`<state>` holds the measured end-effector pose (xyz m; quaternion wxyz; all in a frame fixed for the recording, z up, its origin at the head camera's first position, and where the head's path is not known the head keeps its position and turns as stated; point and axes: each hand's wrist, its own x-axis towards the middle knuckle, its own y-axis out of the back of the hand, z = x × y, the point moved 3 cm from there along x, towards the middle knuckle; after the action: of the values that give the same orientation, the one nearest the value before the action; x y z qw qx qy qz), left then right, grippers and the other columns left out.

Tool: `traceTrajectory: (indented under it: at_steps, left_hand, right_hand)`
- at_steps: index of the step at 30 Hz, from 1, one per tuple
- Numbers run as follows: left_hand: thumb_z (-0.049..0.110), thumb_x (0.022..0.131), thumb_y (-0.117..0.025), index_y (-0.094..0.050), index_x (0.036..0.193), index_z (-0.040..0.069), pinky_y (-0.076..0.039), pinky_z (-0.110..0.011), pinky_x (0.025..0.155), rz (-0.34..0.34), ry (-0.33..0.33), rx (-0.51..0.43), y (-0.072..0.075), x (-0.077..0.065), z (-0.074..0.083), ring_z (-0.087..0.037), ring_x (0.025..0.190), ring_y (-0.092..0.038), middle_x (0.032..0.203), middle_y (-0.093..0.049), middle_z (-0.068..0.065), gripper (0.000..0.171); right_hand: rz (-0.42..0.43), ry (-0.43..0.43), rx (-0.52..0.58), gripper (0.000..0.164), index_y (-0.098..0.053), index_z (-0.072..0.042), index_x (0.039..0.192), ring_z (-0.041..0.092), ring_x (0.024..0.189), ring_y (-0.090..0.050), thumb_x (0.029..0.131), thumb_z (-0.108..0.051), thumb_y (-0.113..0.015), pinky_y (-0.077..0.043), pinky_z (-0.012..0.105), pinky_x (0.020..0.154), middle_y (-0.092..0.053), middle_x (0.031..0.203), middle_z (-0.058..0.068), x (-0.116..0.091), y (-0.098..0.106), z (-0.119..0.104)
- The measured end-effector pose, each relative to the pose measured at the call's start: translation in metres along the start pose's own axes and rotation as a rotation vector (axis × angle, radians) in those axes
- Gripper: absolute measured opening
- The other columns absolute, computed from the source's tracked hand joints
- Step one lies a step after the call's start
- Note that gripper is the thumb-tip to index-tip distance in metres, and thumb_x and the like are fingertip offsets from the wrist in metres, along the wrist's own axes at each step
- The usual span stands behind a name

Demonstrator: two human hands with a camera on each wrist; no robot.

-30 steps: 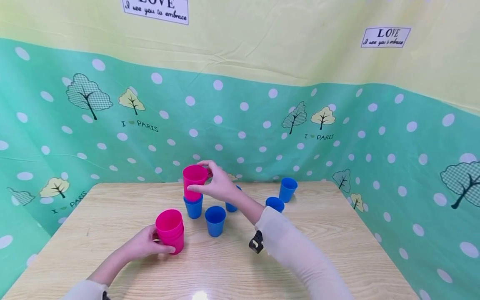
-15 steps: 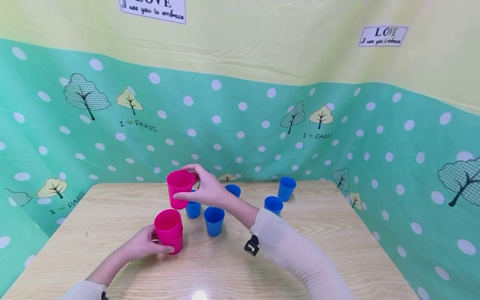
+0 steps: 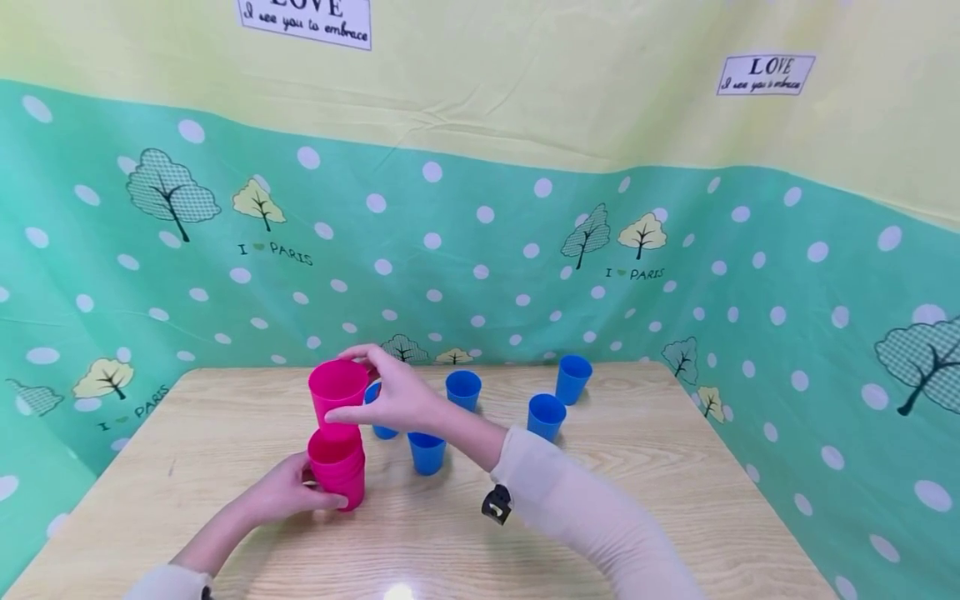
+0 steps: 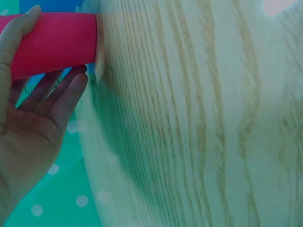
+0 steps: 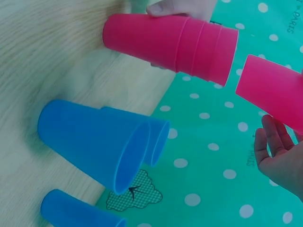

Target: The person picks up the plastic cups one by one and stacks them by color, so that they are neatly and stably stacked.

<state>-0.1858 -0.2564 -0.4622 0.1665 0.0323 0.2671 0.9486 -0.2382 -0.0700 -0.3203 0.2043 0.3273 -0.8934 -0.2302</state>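
Observation:
My left hand grips a stack of nested pink cups that stands upright on the table; its thumb lies across the front. In the right wrist view several rims show along this pink stack. Above it, my right hand holds a single pink cup, thumb in front and fingers behind. The right wrist view shows a small gap between that held cup and the stack's top rim. Just behind stand two blue cups, the nearer blue cup and a partly hidden blue cup.
Another blue cup stands farther back, behind my right forearm. To the right are a blue cup and a blue cup near the back edge. The wooden table meets a green dotted curtain behind it.
My right hand has lifted the pink cup off a blue cup at the back and carried it left and nearer, over the pink stack. The left hand has stayed on the stack.

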Motion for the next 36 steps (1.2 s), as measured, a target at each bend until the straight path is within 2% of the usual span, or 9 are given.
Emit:
traceTrajectory:
  at_steps: [9, 14, 22, 30, 36]
  left_hand:
    - [0.022, 0.077, -0.077, -0.052, 0.118, 0.001, -0.05, -0.022, 0.077, -0.018, 0.009, -0.017, 0.0, 0.0, 0.002, -0.004, 0.091, -0.061, 0.108, -0.064, -0.011, 0.053]
    - [0.022, 0.077, -0.076, -0.052, 0.119, 0.0, -0.051, -0.022, 0.078, -0.021, -0.002, -0.018, 0.0, 0.0, 0.001, -0.002, 0.091, -0.061, 0.109, -0.064, -0.012, 0.054]
    - [0.024, 0.077, -0.077, -0.049, 0.122, -0.002, -0.05, -0.021, 0.079, -0.017, 0.006, 0.005, 0.0, 0.0, 0.001, -0.006, 0.093, -0.061, 0.112, -0.063, -0.014, 0.059]
    - [0.025, 0.077, -0.077, -0.049, 0.122, 0.001, -0.051, -0.022, 0.078, -0.015, 0.038, 0.006, -0.001, -0.001, -0.002, -0.012, 0.096, -0.061, 0.113, -0.062, -0.013, 0.059]
    - [0.025, 0.077, -0.077, -0.049, 0.123, 0.0, -0.051, -0.022, 0.078, -0.013, 0.034, -0.008, -0.001, -0.001, 0.0, -0.015, 0.097, -0.061, 0.113, -0.062, -0.013, 0.059]
  right_hand:
    - [-0.032, 0.056, -0.074, 0.066, -0.045, -0.018, 0.127, -0.001, 0.086, -0.053, 0.073, -0.032, -0.08, -0.048, 0.017, 0.064, -0.058, 0.101, -0.012, 0.0, -0.012, -0.002]
    - [-0.059, 0.075, -0.099, 0.067, -0.045, -0.016, 0.127, -0.003, 0.088, -0.053, 0.073, -0.032, -0.08, -0.048, 0.015, 0.067, -0.058, 0.104, -0.011, -0.001, -0.019, 0.001]
    - [-0.085, 0.027, -0.081, 0.071, -0.042, -0.018, 0.131, 0.0, 0.093, -0.052, 0.073, -0.031, -0.08, -0.049, 0.015, 0.067, -0.056, 0.108, -0.011, -0.004, -0.028, 0.012]
    - [-0.097, 0.043, -0.206, 0.071, -0.042, -0.016, 0.133, -0.003, 0.095, -0.051, 0.074, -0.032, -0.079, -0.047, 0.009, 0.07, -0.057, 0.112, -0.01, -0.006, -0.036, 0.015]
    - [-0.092, 0.035, -0.216, 0.072, -0.042, -0.016, 0.133, -0.003, 0.096, -0.052, 0.074, -0.033, -0.079, -0.047, 0.009, 0.07, -0.057, 0.113, -0.009, -0.007, -0.038, 0.017]
